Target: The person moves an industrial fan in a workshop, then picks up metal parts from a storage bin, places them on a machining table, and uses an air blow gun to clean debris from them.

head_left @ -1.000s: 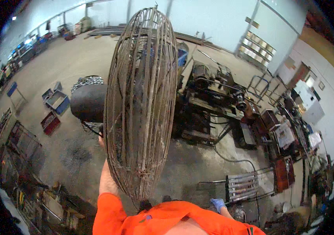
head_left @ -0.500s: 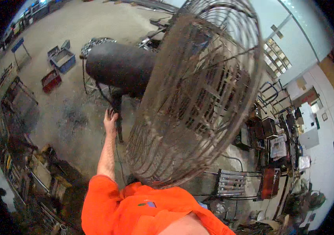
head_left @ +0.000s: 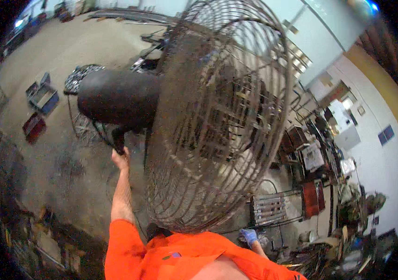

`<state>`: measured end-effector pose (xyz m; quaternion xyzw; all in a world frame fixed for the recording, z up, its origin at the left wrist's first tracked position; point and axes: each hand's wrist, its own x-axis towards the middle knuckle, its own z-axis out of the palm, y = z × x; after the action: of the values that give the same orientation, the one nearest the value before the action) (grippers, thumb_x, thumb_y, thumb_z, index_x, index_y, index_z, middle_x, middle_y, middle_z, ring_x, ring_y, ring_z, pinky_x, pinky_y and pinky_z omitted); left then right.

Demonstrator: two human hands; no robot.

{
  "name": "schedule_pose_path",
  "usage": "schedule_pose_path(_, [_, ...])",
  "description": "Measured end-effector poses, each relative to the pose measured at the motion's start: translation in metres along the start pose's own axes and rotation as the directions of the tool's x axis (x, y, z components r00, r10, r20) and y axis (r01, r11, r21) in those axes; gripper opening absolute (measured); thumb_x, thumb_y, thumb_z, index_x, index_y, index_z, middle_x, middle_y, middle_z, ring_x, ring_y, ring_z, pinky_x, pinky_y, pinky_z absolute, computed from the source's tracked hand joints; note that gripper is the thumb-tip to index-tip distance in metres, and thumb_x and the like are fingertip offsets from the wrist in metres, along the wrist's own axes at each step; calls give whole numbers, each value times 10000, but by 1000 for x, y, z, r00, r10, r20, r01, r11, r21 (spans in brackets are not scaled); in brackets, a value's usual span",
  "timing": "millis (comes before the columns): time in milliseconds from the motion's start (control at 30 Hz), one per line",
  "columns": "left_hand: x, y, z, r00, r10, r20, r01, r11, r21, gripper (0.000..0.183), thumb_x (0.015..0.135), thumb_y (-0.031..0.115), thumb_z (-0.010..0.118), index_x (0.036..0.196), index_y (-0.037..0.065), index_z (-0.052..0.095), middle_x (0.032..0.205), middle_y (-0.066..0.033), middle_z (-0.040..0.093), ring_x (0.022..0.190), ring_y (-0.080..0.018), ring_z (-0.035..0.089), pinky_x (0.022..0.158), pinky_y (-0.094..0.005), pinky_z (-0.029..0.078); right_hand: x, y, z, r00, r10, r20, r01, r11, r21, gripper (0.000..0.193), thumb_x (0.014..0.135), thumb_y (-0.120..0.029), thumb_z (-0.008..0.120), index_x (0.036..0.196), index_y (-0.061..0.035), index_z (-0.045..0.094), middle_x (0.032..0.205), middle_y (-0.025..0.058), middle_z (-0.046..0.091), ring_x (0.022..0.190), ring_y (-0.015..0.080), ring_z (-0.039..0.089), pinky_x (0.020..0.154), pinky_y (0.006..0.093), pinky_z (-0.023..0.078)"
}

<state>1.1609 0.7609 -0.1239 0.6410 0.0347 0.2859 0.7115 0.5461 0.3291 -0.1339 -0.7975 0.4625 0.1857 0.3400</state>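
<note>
A large industrial fan with a rust-brown wire cage [head_left: 213,140] fills the middle, seen from its side. Behind the cage, on the left, is its dark motor housing [head_left: 117,97]. Below the housing, my left hand [head_left: 121,159] is closed around a black post [head_left: 118,138] of the fan, its arm stretched forward. Low on the right, my right hand [head_left: 249,235] wears a blue glove, apart from the cage. Its fingers are too small and smeared to read. Crumpled clear material [head_left: 260,241] lies beside it.
On the floor at left stand a blue-grey bin [head_left: 44,99] and a red box [head_left: 34,128]. A slatted metal rack [head_left: 269,209] and a red-brown panel [head_left: 313,199] stand at right. Cluttered shelves [head_left: 301,144] line the right wall. Scrap and parts crowd both lower corners.
The fan and room have shifted left in the view as it turned. My left hand has closed on the post. My gloved right hand has come into sight at the lower right.
</note>
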Motion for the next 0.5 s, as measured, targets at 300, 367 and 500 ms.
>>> schedule_pose_path(300, [13,-8,4,985,-164,54,172,953,-250,98,729,82,569,717,-2,519,628,23,447,511,-98,382,457,-257,347,-15,-1,11,970,101,220,79,728,-681,526,729,-394,633,1205,-236,475,1102,-1,592,919,227,599,740,364,482])
schedule_pose_path(367, [1,-17,16,988,144,61,-151,982,114,139,730,72,560,640,28,463,560,0,415,442,-117,335,430,-263,295,-10,110,21,992,-128,-9,127,988,-93,456,738,-344,648,1158,-206,537,1005,12,636,812,230,625,678,345,498])
schedule_pose_path(500, [17,-15,4,935,-283,214,350,834,-426,174,751,58,546,612,61,441,515,-6,378,426,-124,352,425,-264,297,-16,100,20,990,-90,106,98,993,-70,495,722,-320,669,1175,-179,529,1015,21,636,800,229,627,673,340,504])
